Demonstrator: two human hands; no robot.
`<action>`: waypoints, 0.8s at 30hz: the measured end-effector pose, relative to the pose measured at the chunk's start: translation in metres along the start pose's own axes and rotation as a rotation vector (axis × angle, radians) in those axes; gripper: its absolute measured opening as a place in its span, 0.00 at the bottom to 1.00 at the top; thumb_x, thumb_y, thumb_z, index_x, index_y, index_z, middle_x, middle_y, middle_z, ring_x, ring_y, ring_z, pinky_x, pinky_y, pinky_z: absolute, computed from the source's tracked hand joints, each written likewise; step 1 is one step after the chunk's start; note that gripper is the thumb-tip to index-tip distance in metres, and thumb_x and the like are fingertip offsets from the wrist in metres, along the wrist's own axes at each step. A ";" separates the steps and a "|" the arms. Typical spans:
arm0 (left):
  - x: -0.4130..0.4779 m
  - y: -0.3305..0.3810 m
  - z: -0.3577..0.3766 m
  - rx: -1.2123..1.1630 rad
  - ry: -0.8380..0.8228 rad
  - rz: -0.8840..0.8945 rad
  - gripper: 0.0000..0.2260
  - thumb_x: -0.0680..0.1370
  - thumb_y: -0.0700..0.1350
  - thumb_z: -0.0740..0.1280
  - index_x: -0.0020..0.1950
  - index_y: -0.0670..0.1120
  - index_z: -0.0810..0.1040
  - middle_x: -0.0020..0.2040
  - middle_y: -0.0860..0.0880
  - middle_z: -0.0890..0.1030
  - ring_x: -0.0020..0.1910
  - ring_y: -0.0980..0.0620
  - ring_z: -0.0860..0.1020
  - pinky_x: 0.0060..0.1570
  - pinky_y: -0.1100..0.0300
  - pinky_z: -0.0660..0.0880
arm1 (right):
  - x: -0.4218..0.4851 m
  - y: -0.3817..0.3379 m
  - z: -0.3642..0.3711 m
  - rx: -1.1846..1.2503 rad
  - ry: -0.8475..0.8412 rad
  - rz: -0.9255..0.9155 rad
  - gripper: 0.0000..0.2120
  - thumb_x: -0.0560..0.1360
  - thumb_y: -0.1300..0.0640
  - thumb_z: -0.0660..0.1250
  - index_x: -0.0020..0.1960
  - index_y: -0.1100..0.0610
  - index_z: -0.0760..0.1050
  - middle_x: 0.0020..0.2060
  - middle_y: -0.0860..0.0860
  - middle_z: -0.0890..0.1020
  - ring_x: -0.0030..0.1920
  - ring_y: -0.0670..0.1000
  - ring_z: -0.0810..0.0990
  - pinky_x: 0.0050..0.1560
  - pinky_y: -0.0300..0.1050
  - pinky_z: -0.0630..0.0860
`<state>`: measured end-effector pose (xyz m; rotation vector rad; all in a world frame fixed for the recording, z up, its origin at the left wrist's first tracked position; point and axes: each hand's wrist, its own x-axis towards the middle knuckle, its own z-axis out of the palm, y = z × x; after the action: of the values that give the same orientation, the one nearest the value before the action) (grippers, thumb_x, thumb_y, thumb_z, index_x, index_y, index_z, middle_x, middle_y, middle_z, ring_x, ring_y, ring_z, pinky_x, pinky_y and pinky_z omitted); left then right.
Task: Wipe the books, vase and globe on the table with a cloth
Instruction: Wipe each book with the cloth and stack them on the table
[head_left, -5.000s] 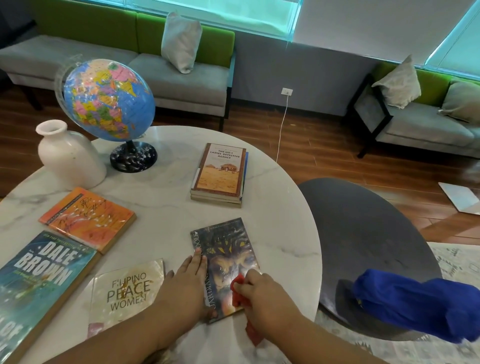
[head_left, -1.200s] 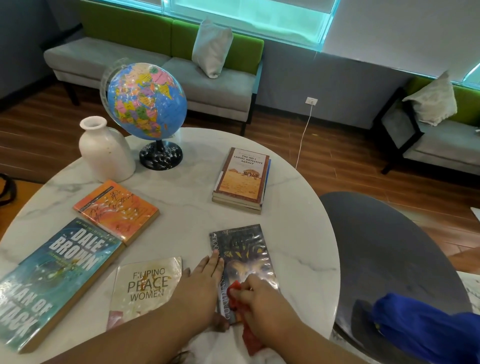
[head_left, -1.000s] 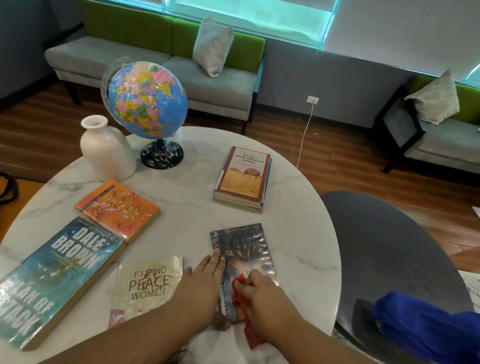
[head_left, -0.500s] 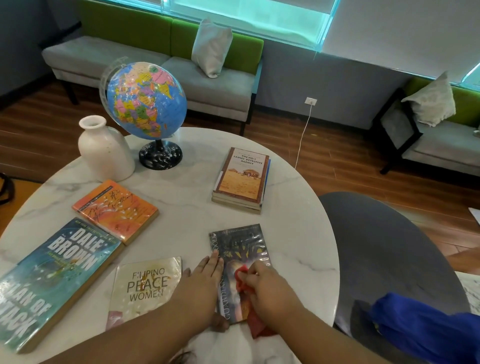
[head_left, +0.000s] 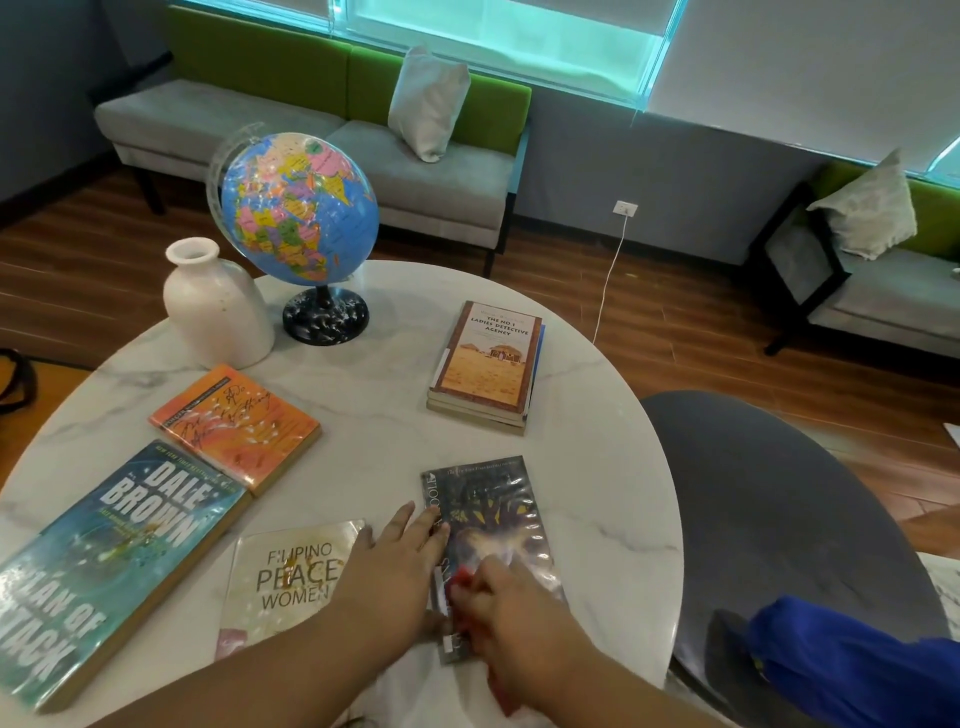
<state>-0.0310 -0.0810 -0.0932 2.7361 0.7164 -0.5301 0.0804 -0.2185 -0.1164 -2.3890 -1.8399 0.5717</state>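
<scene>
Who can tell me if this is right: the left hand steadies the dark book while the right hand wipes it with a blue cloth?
Not quite. The cloth in the right hand is red, not blue. The head view shows the left hand steadying the dark book while the right hand holds the cloth on its cover.

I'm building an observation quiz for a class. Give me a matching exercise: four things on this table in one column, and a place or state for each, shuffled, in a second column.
Things:
1. white vase
2. globe
3. dark book
4. Dale Brown book

Places or states:
A. on a black speckled stand
B. under the red cloth held by the right hand
C. lying flat, farthest left, teal cover
D. upright, just left of the globe

Pairs: 1-D, 2-A, 3-B, 4-C.
</scene>
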 end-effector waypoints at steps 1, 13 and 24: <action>0.001 0.001 -0.001 0.016 0.000 -0.013 0.45 0.73 0.65 0.64 0.79 0.50 0.43 0.79 0.51 0.40 0.78 0.49 0.40 0.74 0.42 0.46 | -0.001 -0.001 0.002 -0.033 -0.022 -0.049 0.23 0.75 0.52 0.66 0.68 0.42 0.67 0.60 0.50 0.69 0.61 0.57 0.69 0.58 0.56 0.72; 0.008 -0.001 -0.005 -0.017 -0.039 -0.089 0.51 0.71 0.64 0.68 0.78 0.46 0.37 0.78 0.51 0.36 0.78 0.49 0.39 0.75 0.42 0.47 | 0.017 0.010 0.001 -0.039 0.167 -0.086 0.25 0.64 0.52 0.69 0.61 0.45 0.78 0.56 0.47 0.76 0.49 0.53 0.74 0.44 0.45 0.80; 0.007 -0.006 -0.002 -0.014 -0.040 -0.075 0.56 0.67 0.69 0.68 0.78 0.47 0.37 0.79 0.52 0.37 0.77 0.49 0.38 0.73 0.40 0.43 | 0.056 0.025 -0.029 -0.089 0.067 0.194 0.28 0.78 0.52 0.63 0.76 0.46 0.60 0.68 0.48 0.65 0.61 0.55 0.66 0.64 0.46 0.70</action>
<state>-0.0273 -0.0723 -0.0950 2.6859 0.8123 -0.5922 0.1252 -0.1682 -0.1104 -2.6295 -1.6526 0.4262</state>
